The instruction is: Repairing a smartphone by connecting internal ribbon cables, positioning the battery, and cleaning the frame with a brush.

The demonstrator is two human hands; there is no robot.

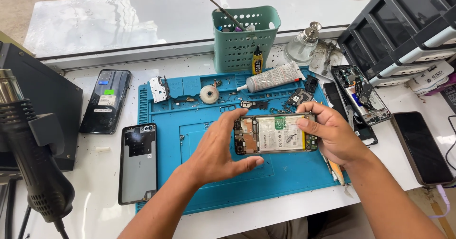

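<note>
Head view: a back cover [137, 163] lies left on the tabletop [90, 182]. Over the blue mat [199, 125], the left hand [216, 151] and the right hand [332, 132] pinch the opened phone [275, 134] between them, left and right ends.

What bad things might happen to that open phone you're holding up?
The opened phone is pinched by its ends between the left hand and right hand, above the blue mat; it might slip and drop. Its battery and boards are bare, so fingers might smudge or bend something. Tiny loose parts could scatter if knocked.
</note>
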